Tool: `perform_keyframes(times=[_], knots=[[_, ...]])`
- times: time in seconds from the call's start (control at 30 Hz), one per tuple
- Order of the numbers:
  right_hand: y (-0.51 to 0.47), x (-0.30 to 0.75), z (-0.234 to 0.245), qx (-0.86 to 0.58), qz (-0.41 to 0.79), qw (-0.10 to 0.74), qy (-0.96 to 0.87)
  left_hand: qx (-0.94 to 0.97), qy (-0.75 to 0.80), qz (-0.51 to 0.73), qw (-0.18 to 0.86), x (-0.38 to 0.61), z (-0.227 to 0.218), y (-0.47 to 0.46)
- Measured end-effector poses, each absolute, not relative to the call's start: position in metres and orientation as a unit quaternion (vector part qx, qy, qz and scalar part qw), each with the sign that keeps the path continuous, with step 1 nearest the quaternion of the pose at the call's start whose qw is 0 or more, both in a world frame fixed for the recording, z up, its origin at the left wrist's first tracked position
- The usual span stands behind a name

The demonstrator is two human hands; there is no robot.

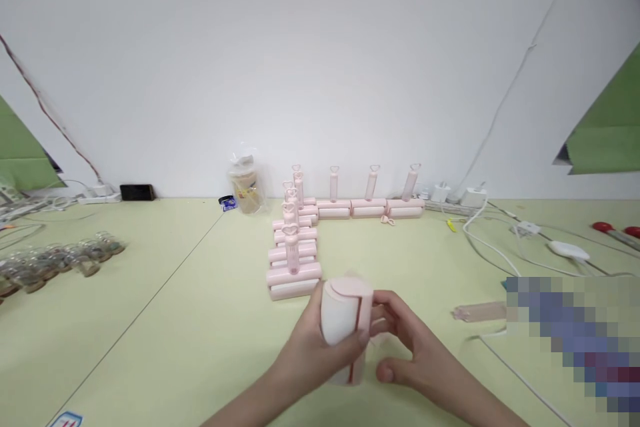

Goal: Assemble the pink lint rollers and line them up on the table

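My left hand (320, 347) is wrapped round a pink lint roller (340, 313) with a white roll. The roller stands on end, slightly tilted, above the table in front of me. My right hand (410, 347) is at its right side, with curled fingertips close to the pink cover and the thumb held apart. Whether those fingertips touch it is hard to tell, and a faint blur lies between hand and roller. Just beyond, several matching lint rollers (294, 274) lie in a column with heart-ended handles upright. More pink lint rollers (370, 207) form a row along the wall.
A bagged cup (247, 187) stands by the wall. Small glass jars (85, 263) crowd the left, near a black phone (137, 193). White cables and chargers (473, 197) spread across the right. A pinkish strip (480, 311) lies beside a blurred-out patch.
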State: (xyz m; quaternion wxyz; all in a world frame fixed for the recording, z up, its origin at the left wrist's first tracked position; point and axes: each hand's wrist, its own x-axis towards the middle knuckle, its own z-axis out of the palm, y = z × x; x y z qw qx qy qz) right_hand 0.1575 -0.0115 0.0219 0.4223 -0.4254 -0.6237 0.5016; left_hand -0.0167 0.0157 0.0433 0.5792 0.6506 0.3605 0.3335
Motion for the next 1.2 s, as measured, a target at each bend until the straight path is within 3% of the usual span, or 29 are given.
perform_keyframes(times=[0.07,0.2,0.33,0.47,0.6,0.7,0.93,1.2], knots=[[-0.011,0.154,0.021,-0.418,0.507,0.446,-0.607,0.602,0.345,0.392,0.604,-0.004,0.040,0.015],[-0.007,0.161,0.024,-0.382,0.553,0.488,-0.557,0.630,0.269,0.398,0.611,0.005,0.036,0.025],[-0.004,0.188,0.032,-0.447,0.554,0.509,-0.484,0.829,0.238,0.282,0.419,-0.010,0.036,0.048],[-0.001,0.203,0.034,-0.514,0.449,0.592,-0.429,0.921,0.271,0.145,0.240,-0.014,0.025,0.063],[-0.001,0.200,0.032,-0.533,0.407,0.598,-0.439,0.941,0.259,0.147,0.161,-0.003,0.011,0.059],[-0.002,0.193,0.029,-0.539,0.381,0.578,-0.479,0.917,0.274,0.207,0.201,-0.001,0.007,0.051],[-0.003,0.193,0.016,-0.576,0.248,0.499,-0.598,0.755,0.389,0.268,0.455,-0.015,-0.003,0.045],[-0.001,0.192,0.014,-0.531,0.235,0.395,-0.712,0.706,0.352,0.253,0.561,-0.029,-0.013,0.043]])
